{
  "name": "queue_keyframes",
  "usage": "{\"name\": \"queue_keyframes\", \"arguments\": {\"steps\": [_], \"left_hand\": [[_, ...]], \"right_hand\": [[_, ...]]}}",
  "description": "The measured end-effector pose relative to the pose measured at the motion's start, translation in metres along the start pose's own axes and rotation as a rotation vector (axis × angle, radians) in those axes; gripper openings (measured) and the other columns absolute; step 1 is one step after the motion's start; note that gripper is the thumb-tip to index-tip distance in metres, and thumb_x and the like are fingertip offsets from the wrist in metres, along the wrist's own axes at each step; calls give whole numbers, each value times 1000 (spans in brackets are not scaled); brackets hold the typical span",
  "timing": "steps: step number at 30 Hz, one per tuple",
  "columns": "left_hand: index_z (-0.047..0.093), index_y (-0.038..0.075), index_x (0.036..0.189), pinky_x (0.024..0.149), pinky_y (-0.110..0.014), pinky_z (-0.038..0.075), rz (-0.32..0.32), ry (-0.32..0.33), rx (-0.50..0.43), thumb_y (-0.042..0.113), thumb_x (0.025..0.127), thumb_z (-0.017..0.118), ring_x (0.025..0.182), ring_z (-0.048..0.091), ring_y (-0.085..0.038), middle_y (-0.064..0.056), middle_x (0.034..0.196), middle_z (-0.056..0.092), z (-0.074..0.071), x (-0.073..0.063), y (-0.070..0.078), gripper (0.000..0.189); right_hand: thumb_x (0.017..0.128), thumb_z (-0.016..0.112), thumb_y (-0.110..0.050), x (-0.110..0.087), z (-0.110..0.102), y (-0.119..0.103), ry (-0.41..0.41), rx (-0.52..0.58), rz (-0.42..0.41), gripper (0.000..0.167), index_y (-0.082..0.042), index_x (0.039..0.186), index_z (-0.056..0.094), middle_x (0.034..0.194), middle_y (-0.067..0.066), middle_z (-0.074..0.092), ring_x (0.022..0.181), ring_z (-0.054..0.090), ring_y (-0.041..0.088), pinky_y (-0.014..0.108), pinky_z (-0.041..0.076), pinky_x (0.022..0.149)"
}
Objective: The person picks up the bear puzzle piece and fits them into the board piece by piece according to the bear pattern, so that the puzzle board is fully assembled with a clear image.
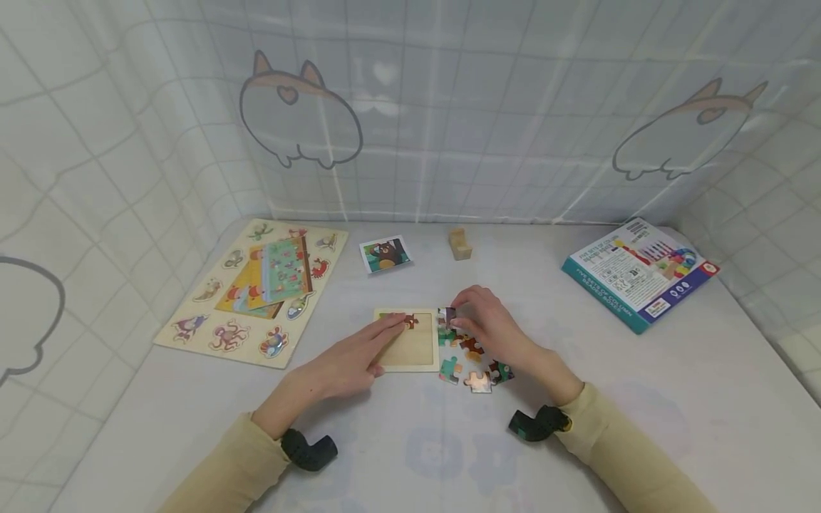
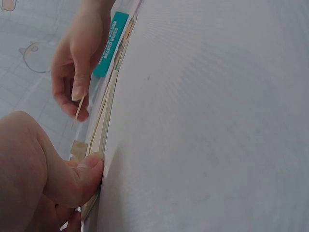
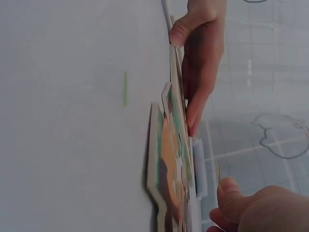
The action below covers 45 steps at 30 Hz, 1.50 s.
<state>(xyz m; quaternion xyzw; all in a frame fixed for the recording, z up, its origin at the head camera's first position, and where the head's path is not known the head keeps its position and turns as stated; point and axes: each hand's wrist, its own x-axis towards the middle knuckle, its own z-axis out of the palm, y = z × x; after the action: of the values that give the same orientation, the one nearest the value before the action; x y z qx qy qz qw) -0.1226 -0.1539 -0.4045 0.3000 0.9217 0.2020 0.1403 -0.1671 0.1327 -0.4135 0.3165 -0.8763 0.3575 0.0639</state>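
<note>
My left hand [image 1: 349,360] holds the shallow wooden puzzle tray [image 1: 422,370], its fingers stretched over the left part and the thumb at the near edge. Inside the tray, by those fingertips, lies a brown puzzle piece [image 1: 412,322], partly covered. Just past the tray's right edge, my right hand [image 1: 497,328] pinches a jigsaw piece [image 1: 447,313] between thumb and fingers. The right wrist view catches this piece edge-on, raised off the table. Below the right hand lie several loose pieces, among them a green one [image 1: 450,369] and a pale one [image 1: 478,382].
A small bear picture card [image 1: 385,254] and a notched wooden block [image 1: 459,244] sit behind the tray. To the left, a sea-animal board [image 1: 205,335] bears colourful cards [image 1: 285,267]. A beaded-boxes carton [image 1: 631,274] lies at the right, before the curtain [image 1: 417,142].
</note>
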Motion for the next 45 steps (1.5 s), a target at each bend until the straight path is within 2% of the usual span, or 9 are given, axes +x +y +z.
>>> {"name": "queue_keyframes", "arguments": {"steps": [8, 14, 20, 30, 35, 45], "left_hand": [[25, 11, 159, 122, -44, 29, -23, -12, -9, 6, 93, 59, 154, 19, -21, 3, 168, 14, -1, -1, -1, 74], [26, 10, 159, 121, -45, 31, -17, -12, -20, 6, 93, 59, 154, 19, -21, 2, 168, 14, -1, 0, -2, 74], [26, 10, 159, 121, -45, 29, -24, -16, -21, 6, 93, 59, 154, 18, -21, 2, 168, 13, -1, 1, -2, 74], [26, 9, 158, 121, -47, 30, -11, -11, -23, 6, 94, 60, 153, 20, -24, -1, 168, 15, -2, 1, -1, 73], [27, 11, 159, 121, -45, 31, -23, -16, -10, 8, 93, 60, 153, 20, -21, 2, 168, 15, -2, 1, -3, 73], [29, 12, 158, 122, -45, 29, -31, 1, 5, 20, 95, 62, 153, 22, -21, 2, 168, 18, -3, 0, -1, 71]], "right_hand": [[95, 67, -13, 13, 17, -7, -52, 2, -16, 22, -2, 113, 61, 113, 8, 61, 108, 55, 24, 41, 50, 93], [95, 67, -12, 21, 23, -13, -54, 2, -32, 21, -2, 113, 61, 112, 7, 61, 106, 56, 23, 41, 50, 91], [95, 67, -14, 25, 28, -13, -79, -20, 9, 20, -4, 112, 63, 112, 7, 62, 104, 55, 22, 40, 49, 92], [95, 68, -15, 25, 30, -11, -80, -35, 21, 19, -4, 110, 64, 110, 6, 63, 103, 54, 22, 39, 50, 92], [95, 68, -16, 25, 31, -9, -86, -45, 20, 20, -4, 109, 64, 114, 6, 62, 105, 53, 22, 39, 50, 93], [92, 71, -15, 25, 31, -10, -66, -57, -9, 21, -2, 107, 65, 116, 8, 62, 108, 53, 24, 40, 50, 93]]}}
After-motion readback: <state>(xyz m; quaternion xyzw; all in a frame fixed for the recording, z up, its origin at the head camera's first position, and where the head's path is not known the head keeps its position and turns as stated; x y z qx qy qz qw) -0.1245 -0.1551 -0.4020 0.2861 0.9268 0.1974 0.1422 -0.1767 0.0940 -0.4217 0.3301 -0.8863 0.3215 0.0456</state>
